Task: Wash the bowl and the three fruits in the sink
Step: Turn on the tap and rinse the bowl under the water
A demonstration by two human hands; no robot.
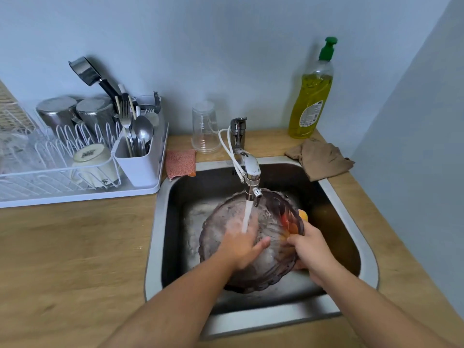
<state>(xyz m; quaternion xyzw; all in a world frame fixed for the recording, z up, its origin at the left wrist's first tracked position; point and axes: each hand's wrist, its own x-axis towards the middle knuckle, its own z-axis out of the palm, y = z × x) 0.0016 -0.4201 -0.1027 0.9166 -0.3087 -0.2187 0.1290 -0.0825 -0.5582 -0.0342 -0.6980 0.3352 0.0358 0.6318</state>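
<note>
A ribbed, smoky glass bowl [266,262] is tilted in the steel sink [351,204] under the running tap [248,172]. My left hand [241,244] lies flat inside the bowl, fingers straight, with the water stream falling on it. My right hand [311,247] grips the bowl's right rim. An orange-yellow fruit [303,214] lies in the basin behind the rim. Red and orange fruit colours [288,223] show through the glass; how many fruits there are I cannot tell.
A dish rack [82,189] with cups and cutlery stands on the wooden counter to the left. An orange sponge [180,164] and an upturned plastic cup [205,126] sit behind the sink. A dish soap bottle [311,96] and a brown cloth [321,159] are at back right.
</note>
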